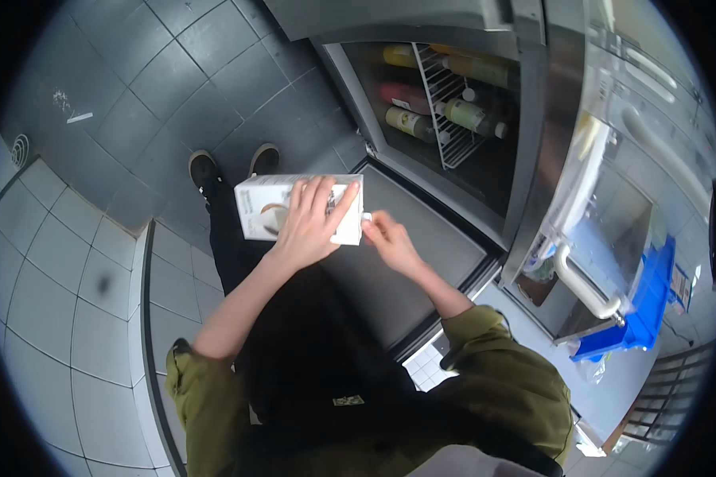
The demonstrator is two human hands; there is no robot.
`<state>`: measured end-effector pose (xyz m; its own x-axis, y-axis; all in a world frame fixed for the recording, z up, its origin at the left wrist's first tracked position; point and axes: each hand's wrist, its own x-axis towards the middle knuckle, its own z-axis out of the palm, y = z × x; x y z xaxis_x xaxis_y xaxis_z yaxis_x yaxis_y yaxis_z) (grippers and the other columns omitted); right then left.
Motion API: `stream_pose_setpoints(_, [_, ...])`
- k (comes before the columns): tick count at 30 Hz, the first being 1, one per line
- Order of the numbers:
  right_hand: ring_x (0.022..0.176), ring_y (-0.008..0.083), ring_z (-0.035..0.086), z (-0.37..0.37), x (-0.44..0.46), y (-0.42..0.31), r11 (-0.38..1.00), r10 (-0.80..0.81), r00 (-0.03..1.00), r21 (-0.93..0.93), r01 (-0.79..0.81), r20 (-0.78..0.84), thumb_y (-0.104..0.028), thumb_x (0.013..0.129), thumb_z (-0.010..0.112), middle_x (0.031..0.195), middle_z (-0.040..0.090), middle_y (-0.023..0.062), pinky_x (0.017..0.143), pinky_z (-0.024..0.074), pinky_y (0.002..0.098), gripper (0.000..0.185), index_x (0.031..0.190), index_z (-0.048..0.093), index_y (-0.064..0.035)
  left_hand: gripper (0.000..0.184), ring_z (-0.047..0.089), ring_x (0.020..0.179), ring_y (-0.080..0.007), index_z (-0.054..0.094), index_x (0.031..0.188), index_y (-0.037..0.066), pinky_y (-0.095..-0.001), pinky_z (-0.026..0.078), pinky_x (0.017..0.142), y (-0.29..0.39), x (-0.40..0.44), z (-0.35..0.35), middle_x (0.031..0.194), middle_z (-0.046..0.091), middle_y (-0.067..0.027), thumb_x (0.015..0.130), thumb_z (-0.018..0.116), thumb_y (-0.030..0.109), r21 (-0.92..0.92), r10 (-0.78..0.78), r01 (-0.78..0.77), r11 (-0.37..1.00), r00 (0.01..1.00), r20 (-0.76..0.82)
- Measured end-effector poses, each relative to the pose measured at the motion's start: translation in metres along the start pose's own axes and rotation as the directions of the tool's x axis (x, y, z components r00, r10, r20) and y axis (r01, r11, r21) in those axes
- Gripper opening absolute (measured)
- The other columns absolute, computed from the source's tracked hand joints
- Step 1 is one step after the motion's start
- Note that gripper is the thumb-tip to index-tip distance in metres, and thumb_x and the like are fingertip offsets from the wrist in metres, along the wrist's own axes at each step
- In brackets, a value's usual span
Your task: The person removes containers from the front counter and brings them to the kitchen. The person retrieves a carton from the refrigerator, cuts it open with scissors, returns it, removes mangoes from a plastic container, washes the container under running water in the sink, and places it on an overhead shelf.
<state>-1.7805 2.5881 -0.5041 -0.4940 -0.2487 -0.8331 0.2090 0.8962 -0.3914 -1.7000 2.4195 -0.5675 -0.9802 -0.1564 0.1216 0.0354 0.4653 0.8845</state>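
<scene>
A white drink carton (pixel 258 215) with a brown picture on its side lies on its side in front of my body, its top facing right. Over its upper face spreads my left hand (pixel 314 222), gripping it with the fingers bent across the edge. At the carton's right end, the fingertips of my right hand (pixel 391 242) are pinched on a small white cap (pixel 367 216). Whether the cap is loose or still seated on its spout cannot be made out.
An open fridge (pixel 473 187) holds several bottles (pixel 463 116) around a white wire rack (pixel 447 151). Its dark door (pixel 422 254) stands open beneath my right arm. On the right are a steel counter (pixel 545 342) and a blue bin (pixel 648 302). White tiles (pixel 40 270) border the left.
</scene>
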Motion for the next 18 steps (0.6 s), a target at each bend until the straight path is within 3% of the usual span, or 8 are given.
stream_pose_setpoints(2, [0.083,0.0196,0.056,-0.003,0.025,0.009,0.947,-0.076,0.986,0.299,0.118,-0.146,-0.037,0.083,0.049,0.09,0.056,0.0151,0.071,0.044,0.0293,0.047,0.107,0.043,0.0033,0.072,0.039,0.103,-0.0344,0.036,0.125,0.006,-0.0477,0.027,0.09,-0.015,0.013,0.025,0.107,0.04,-0.0208,0.06,0.066,0.016,-0.014,0.011,-0.011,1.0,0.999,0.038])
stream_pose_setpoints(3, [0.099,0.0212,0.049,-0.008,0.037,0.009,0.975,-0.123,0.992,0.185,0.12,0.001,-0.031,0.08,0.057,0.109,0.049,0.0146,0.083,0.0407,0.0292,0.061,0.121,0.03,0.0036,0.074,0.039,0.103,-0.0347,0.035,0.126,0.007,-0.048,0.027,0.091,-0.023,0.021,0.044,0.108,0.04,-0.0206,0.06,0.066,0.016,0.012,0.035,-0.035,0.999,0.999,0.042])
stream_pose_setpoints(7, [0.097,0.019,0.05,-0.022,0.108,0.026,0.951,-0.036,0.984,0.297,0.087,-0.175,-0.017,0.069,0.069,0.104,0.052,0.0141,0.082,0.0404,0.0293,0.058,0.114,0.039,0.0044,0.087,0.03,0.116,-0.0362,0.029,0.13,0.012,-0.0511,0.019,0.098,-0.051,0.05,0.095,0.123,0.03,-0.0222,0.054,0.071,0.014,0.092,-0.08,0.073,0.993,0.994,0.068])
stream_pose_setpoints(8, [0.097,0.0182,0.05,-0.026,0.125,0.029,0.974,-0.166,0.948,0.108,0.202,-0.27,-0.017,0.069,0.068,0.102,0.053,0.0137,0.082,0.0401,0.0288,0.052,0.11,0.043,0.0053,0.09,0.027,0.119,-0.0363,0.027,0.131,0.014,-0.0516,0.017,0.098,-0.053,0.058,0.106,0.127,0.026,-0.0228,0.053,0.072,0.013,0.241,-0.076,0.075,0.968,0.997,-0.006])
stream_pose_setpoints(10, [0.091,0.0182,0.054,-0.039,0.163,0.027,0.985,-0.171,0.896,-0.053,0.164,-0.41,-0.021,0.067,0.07,0.097,0.057,0.0137,0.078,0.0423,0.0293,0.054,0.106,0.045,0.0072,0.09,0.023,0.122,-0.0361,0.022,0.133,0.014,-0.0521,0.017,0.098,-0.042,0.058,0.104,0.132,0.017,-0.0227,0.058,0.071,0.009,-0.06,-0.337,0.34,0.939,0.94,0.055])
stream_pose_setpoints(13, [0.092,0.0309,0.054,-0.06,0.221,0.041,0.91,-0.345,0.719,-0.401,0.101,-0.603,-0.034,0.063,0.071,0.097,0.055,0.0218,0.08,0.0412,0.0359,0.066,0.107,0.044,0.0073,0.078,0.03,0.116,-0.0359,0.026,0.129,0.006,-0.0515,0.021,0.096,-0.053,0.024,0.112,0.125,0.028,-0.0222,0.063,0.067,0.013,-0.148,-0.566,0.556,0.818,0.824,-0.037])
stream_pose_setpoints(15, [0.093,0.0347,0.051,-0.08,0.271,0.065,0.9,-0.393,0.64,-0.42,0.119,-0.66,-0.028,0.06,0.071,0.099,0.051,0.0223,0.08,0.0394,0.0397,0.062,0.106,0.044,0.0055,0.066,0.037,0.108,-0.0355,0.034,0.123,0.003,-0.0463,0.026,0.094,-0.072,-0.029,0.127,0.117,0.038,-0.0219,0.064,0.065,0.012,-0.067,-0.628,0.625,0.778,0.771,-0.103])
stream_pose_setpoints(18, [0.094,0.0321,0.053,-0.115,0.332,0.083,0.915,-0.34,0.588,-0.402,0.026,-0.734,-0.031,0.064,0.068,0.098,0.053,0.0224,0.079,0.0416,0.0386,0.058,0.104,0.047,0.0051,0.06,0.042,0.104,-0.0379,0.037,0.121,0.003,-0.0437,0.033,0.089,-0.091,-0.106,0.14,0.118,0.037,-0.0239,0.067,0.062,0.009,0.102,-0.813,0.807,0.582,0.575,0.093])
